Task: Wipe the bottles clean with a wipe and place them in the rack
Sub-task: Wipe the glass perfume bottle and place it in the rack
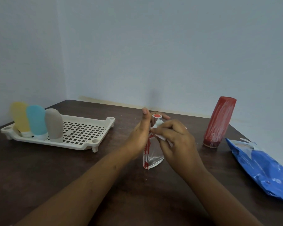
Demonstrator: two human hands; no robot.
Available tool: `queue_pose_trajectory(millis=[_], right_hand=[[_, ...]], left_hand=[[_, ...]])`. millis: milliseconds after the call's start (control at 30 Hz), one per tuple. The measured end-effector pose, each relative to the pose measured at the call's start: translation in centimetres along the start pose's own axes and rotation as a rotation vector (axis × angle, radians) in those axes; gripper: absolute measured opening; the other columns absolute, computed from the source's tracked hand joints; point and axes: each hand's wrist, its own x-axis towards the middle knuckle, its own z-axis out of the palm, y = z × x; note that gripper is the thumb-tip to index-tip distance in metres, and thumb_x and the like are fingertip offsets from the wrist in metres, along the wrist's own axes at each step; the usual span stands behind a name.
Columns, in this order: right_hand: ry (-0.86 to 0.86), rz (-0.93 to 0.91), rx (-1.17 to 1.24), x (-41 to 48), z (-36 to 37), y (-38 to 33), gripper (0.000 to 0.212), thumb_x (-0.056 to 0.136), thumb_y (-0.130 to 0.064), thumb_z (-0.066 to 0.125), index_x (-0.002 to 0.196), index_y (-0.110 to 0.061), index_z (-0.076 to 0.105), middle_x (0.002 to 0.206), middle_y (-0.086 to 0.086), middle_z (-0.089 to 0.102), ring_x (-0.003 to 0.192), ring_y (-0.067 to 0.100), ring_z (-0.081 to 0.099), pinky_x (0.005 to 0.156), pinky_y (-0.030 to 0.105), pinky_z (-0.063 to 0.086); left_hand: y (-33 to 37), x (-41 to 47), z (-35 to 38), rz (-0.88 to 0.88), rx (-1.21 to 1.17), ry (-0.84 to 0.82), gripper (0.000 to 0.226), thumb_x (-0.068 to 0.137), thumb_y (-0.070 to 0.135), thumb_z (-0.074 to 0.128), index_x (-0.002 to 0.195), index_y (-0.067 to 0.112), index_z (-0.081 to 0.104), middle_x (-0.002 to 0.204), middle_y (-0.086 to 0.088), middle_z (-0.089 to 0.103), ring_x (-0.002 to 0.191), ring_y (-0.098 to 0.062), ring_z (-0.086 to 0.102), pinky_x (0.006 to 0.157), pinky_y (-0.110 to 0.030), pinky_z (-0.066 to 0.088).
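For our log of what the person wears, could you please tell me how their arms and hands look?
The left forearm and the right forearm are bare, with no sleeves in view. The left hand and the right hand wear no gloves, and no ring, watch or bracelet shows.

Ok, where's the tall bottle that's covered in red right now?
In the head view the tall red-smeared bottle stands upright at the far right of the table, just behind the blue wipes pack and beyond the right hand.
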Motion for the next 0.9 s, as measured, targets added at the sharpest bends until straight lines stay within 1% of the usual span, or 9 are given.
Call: queue_pose_trajectory(millis=[67,133,233,367,533,667,733,800,900], right_hand=[[0.028,0.03,0.029,0.1,-0.1,0.1,0.023,0.077,0.004,0.069,0.095,-0.01,0.072,0.094,0.0,0.06,0.1,0.011,0.056,0.086,0.008,0.039],[0.078,0.104,0.067,0.3,-0.2,0.3,0.022,0.078,0.005,0.069,0.091,-0.012,0.071,0.094,-0.002,0.058,0.093,0.0,0.054,0.081,0.006,0.04],[0.188,0.234,0.159,0.7,-0.5,0.5,0.02,0.082,-0.001,0.067,0.091,-0.018,0.067,0.094,-0.007,0.058,0.091,-0.004,0.054,0.076,0.006,0.041],[0.262,0.306,0.316,1.1,-1.2,0.0,0.016,0.087,-0.005,0.061,0.096,-0.018,0.065,0.091,-0.011,0.066,0.088,0.0,0.062,0.076,0.013,0.049],[0.164,0.082,0.105,1.5,-1.2,-1.1,0.019,0.086,-0.003,0.062,0.098,-0.017,0.068,0.093,-0.017,0.059,0.092,0.007,0.057,0.08,0.011,0.042],[0.1,0.094,0.056,1.8,-1.0,-1.2,0.013,0.091,-0.016,0.057,0.097,-0.016,0.068,0.094,-0.013,0.063,0.099,0.003,0.053,0.089,0.017,0.04],[0.062,0.094,0.042,1.8,-1.0,-1.1,0.017,0.089,-0.01,0.058,0.102,-0.014,0.069,0.1,-0.006,0.068,0.099,0.004,0.057,0.087,0.02,0.044],[0.054,0.103,0.028,1.9,-1.0,-1.1,0.022,0.087,-0.008,0.057,0.104,-0.015,0.069,0.102,-0.008,0.068,0.099,0.002,0.057,0.087,0.018,0.044],[0.07,0.196,0.075,2.2,-1.0,-1.4,0.019,0.091,-0.015,0.055,0.103,-0.02,0.069,0.094,-0.015,0.065,0.091,-0.003,0.057,0.079,0.011,0.041]], left_hand=[[-0.1,-0.1,0.1,-0.002,0.01,0.014,0.064,0.088,0.058,0.007,0.097,0.032,0.064,0.079,0.02,0.072,0.081,0.008,0.067,0.069,-0.007,0.048],[-0.2,0.1,0.1,-0.021,0.049,0.025,0.065,0.076,0.069,0.012,0.099,0.037,0.063,0.089,0.018,0.072,0.092,0.004,0.065,0.087,-0.017,0.047],[-0.7,0.3,-0.1,-0.081,0.151,0.049,0.085,0.065,0.078,0.01,0.118,0.035,0.06,0.114,0.009,0.064,0.108,-0.007,0.056,0.099,-0.031,0.037],[-1.0,0.2,0.2,-0.087,0.226,0.031,0.108,0.058,0.089,0.007,0.143,0.031,0.04,0.144,0.0,0.047,0.129,-0.015,0.044,0.102,-0.031,0.03],[-0.9,0.3,0.2,-0.006,0.149,0.026,0.075,0.069,0.082,0.013,0.112,0.038,0.056,0.13,0.002,0.054,0.106,0.004,0.053,0.091,-0.01,0.038],[-0.7,0.3,0.4,-0.005,0.085,0.028,0.06,0.08,0.064,0.016,0.103,0.032,0.062,0.104,0.012,0.067,0.102,0.006,0.061,0.089,-0.01,0.046],[-0.5,0.2,0.5,0.015,0.084,0.029,0.053,0.081,0.062,0.015,0.093,0.036,0.06,0.094,0.016,0.066,0.093,0.009,0.062,0.076,-0.003,0.044],[-0.8,0.3,0.5,0.013,0.085,0.033,0.057,0.076,0.072,0.015,0.092,0.039,0.059,0.102,0.011,0.064,0.1,0.002,0.061,0.081,-0.006,0.045],[-1.6,0.6,0.4,0.04,0.085,0.003,0.069,0.07,0.092,0.018,0.09,0.046,0.065,0.117,-0.007,0.063,0.115,-0.017,0.06,0.101,-0.034,0.047]])
